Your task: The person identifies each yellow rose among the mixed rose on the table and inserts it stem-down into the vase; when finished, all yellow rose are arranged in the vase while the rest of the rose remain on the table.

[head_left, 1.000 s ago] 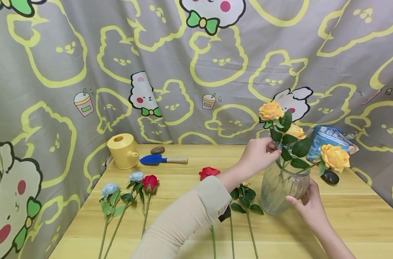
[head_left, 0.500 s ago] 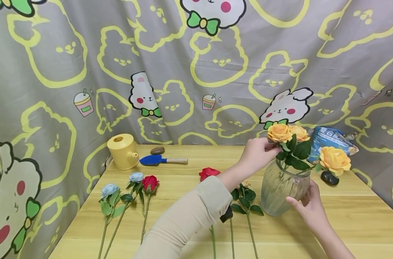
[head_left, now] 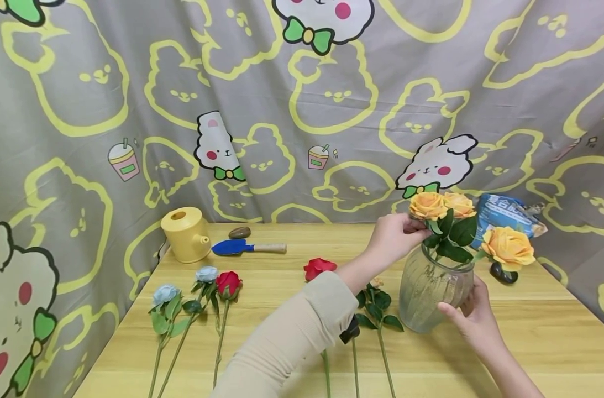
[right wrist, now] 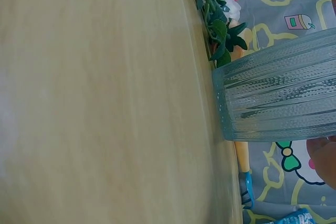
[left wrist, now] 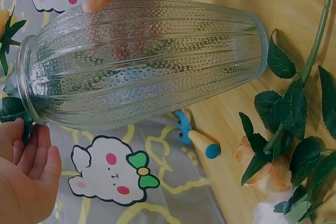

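A clear ribbed glass vase [head_left: 433, 298] stands on the table at the right, holding yellow roses. My left hand [head_left: 393, 237] pinches one yellow rose [head_left: 427, 206] just below its bloom, above the vase mouth. In the left wrist view, the thumb and fingers of that hand [left wrist: 29, 174] are at a green leaf beside the rim. Another yellow rose [head_left: 460, 205] is close behind, and a third rose [head_left: 508, 249] leans out to the right. My right hand [head_left: 481, 320] grips the vase's right side, thumb toward the front.
Left of the vase lie a red rose [head_left: 319, 268], a dark bloom [head_left: 350, 330] and leafy stems. Farther left are blue flowers [head_left: 166, 295] and another red rose [head_left: 229, 283]. Behind stand a yellow watering can [head_left: 185, 235], a blue trowel [head_left: 232, 247] and a blue packet [head_left: 505, 215].
The pinched yellow rose has dropped lower into the vase, its bloom now beside the rose behind. Both hands stay in nearly the same place, and the head view has shifted slightly.
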Tool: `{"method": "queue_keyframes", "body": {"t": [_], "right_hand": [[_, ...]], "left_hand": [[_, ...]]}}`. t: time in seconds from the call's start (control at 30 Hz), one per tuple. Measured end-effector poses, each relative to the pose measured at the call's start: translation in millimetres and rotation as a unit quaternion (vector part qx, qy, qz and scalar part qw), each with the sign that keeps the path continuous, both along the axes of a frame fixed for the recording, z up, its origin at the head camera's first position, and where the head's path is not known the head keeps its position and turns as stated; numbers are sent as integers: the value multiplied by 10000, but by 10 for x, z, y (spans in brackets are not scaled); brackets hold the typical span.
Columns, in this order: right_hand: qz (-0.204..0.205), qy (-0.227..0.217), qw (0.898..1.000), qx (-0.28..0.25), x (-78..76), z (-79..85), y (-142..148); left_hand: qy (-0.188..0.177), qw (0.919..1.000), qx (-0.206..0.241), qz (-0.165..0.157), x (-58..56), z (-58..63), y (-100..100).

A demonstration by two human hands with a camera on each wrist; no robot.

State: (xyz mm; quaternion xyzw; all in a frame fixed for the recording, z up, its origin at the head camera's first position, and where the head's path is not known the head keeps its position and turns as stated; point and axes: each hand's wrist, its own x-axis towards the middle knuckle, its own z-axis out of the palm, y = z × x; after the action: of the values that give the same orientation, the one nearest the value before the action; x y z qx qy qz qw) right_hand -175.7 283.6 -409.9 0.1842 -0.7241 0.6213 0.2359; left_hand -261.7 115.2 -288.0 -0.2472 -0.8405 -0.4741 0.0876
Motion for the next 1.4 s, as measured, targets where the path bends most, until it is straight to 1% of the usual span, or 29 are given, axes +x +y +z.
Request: {"method": "queue_keyframes", "body": {"t": [0.2, 0.3, 0.4, 0.53, 0.63, 0.7, 0.77, 0.83, 0.9, 0.97, 1.07, 1.1, 1.2, 1.23, 1.3, 1.4], "right_hand": [[-14, -4, 10000, 75, 12, 2, -10], [-20, 13, 9999, 117, 15, 9, -5], [-18, 22, 9999, 111, 14, 21, 2], [-23, 21, 10000, 91, -1, 35, 4], [-24, 27, 10000, 63, -18, 46, -1], [-28, 24, 10000, 19, -23, 50, -2], [-17, 9, 10000, -23, -19, 53, -1], [-11, -9, 10000, -36, -8, 54, 4], [-5, -46, 10000, -59, 4, 55, 8], [-6, -66, 10000, -44, 11, 58, 12], [-15, -81, 9999, -67, 12, 63, 18], [-19, -69, 9999, -74, 9, 63, 20], [-1, -49, 9999, -151, 3, 62, 15], [14, -43, 9998, -175, -1, 58, 11], [45, -45, 9998, -187, -5, 49, 3], [46, -81, 9998, -155, -10, 33, -8]], "left_hand": [[-105, 9999, 38, -33, 4, -39, -34], [-224, 9996, 112, -126, -6, -66, -77], [-381, 9989, 127, -250, -23, -88, -172], [-675, 9965, -141, -481, -53, -112, -419], [-886, 9924, -453, -718, -74, -155, -681], [-1017, 9887, -660, -886, -74, -207, -867], [-1226, 9839, -827, -1005, -49, -274, -1044], [-1492, 9789, -881, -1085, -3, -364, -1194], [-1696, 9752, -879, -1119, 67, -467, -1306], [-1861, 9722, -813, -1163, 149, -583, -1364], [-2088, 9673, -790, -1204, 302, -754, -1331], [-2213, 9648, -787, -1181, 356, -800, -1285], [-2444, 9576, -1039, -1118, 515, -896, -1098], [-2505, 9545, -1201, -1086, 562, -925, -1025], [-2473, 9486, -1693, -1016, 644, -964, -886], [-2116, 9391, -2555, -901, 719, -1024, -715]]}}
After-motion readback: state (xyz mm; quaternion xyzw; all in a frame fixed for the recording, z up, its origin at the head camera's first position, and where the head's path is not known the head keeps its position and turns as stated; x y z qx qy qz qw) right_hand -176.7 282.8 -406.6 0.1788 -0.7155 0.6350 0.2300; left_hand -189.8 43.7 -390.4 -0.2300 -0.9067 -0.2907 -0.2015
